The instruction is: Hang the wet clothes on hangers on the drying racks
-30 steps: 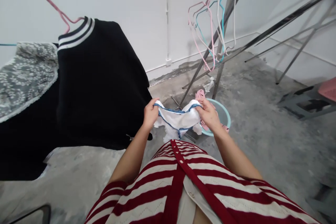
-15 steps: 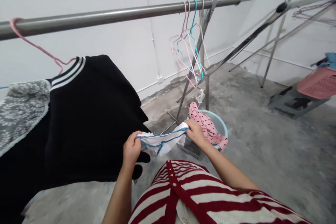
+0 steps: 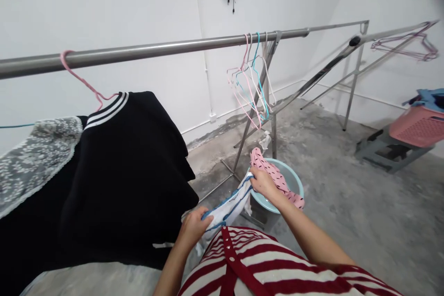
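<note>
A white garment with blue trim (image 3: pixel 229 207) is stretched between my two hands in front of my waist. My left hand (image 3: pixel 194 227) is closed on its lower left end, close to the hanging black top (image 3: pixel 133 166). The other end, higher up and to the right, is gripped by my right hand (image 3: pixel 262 182), over the near side of a light blue basin (image 3: pixel 299 182). Pink cloth with dark marks (image 3: pixel 275 175) lies in that basin and drapes over its rim. The garment's exact kind is hard to make out.
A metal rail (image 3: pixel 166 47) runs across, carrying the black top on a pink hanger (image 3: pixel 83 82) and several bare hangers (image 3: pixel 256 83). Lace-edged patterned clothing (image 3: pixel 41 157) hangs at left. A pink basket (image 3: pixel 418 126) stands on a grey stool (image 3: pixel 381 152) at right.
My left hand has moved down and right with its end of the garment, which now slants. My right hand sits slightly lower in view. The camera view has tilted up somewhat.
</note>
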